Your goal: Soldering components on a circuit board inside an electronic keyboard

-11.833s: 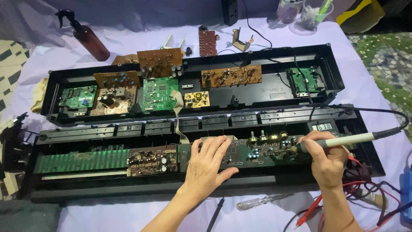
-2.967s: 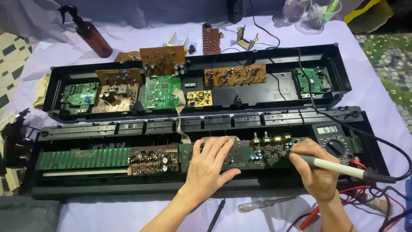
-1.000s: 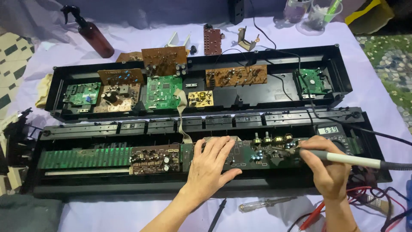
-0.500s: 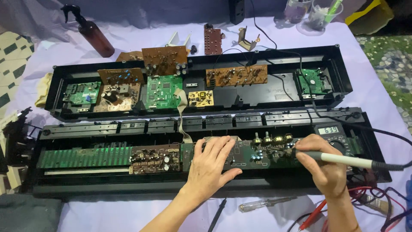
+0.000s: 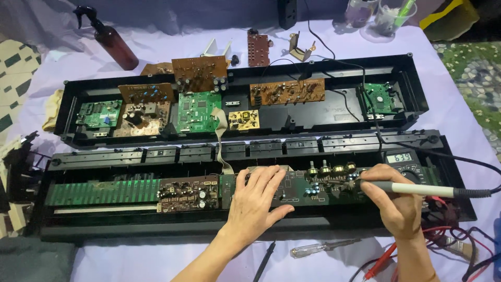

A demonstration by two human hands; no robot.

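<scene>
Soldering iron: gripped pen-style in right hand, tip on dark circuit board, unmoved since half a second ago; left hand still flat, fingers open, pressing board

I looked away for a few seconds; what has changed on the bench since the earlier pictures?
The right hand swung the soldering iron from slanting up-right to nearly level, tip on the dark circuit board. The left hand stayed flat on that board; the screwdriver did not move.
</scene>
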